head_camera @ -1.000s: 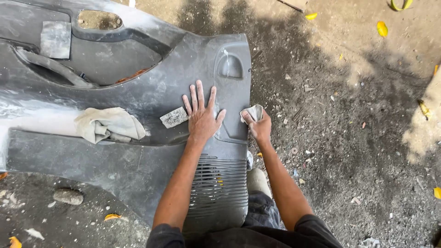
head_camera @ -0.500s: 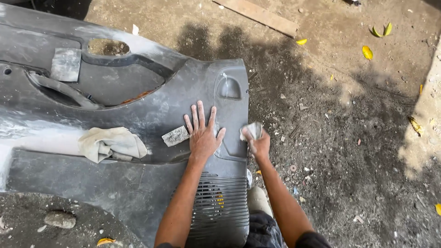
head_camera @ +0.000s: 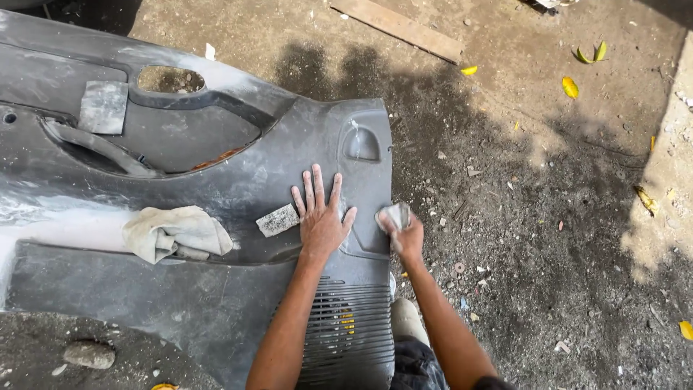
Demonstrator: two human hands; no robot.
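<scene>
Right hand (head_camera: 406, 237) closed on folded sandpaper (head_camera: 395, 214), sanding panel (head_camera: 238, 180) right edge; left hand (head_camera: 322, 217) flat, fingers spread, bracing; next stroke needs steady pressure

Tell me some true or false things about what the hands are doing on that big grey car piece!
1. The left hand lies flat with fingers spread on the grey panel. True.
2. The right hand is empty. False: it grips a small folded grey piece at the panel's edge.
3. A crumpled cloth rests on the panel. True.
4. The panel lies on a table. False: it lies on dirt ground.
5. A wooden plank lies beyond the panel. True.
</scene>
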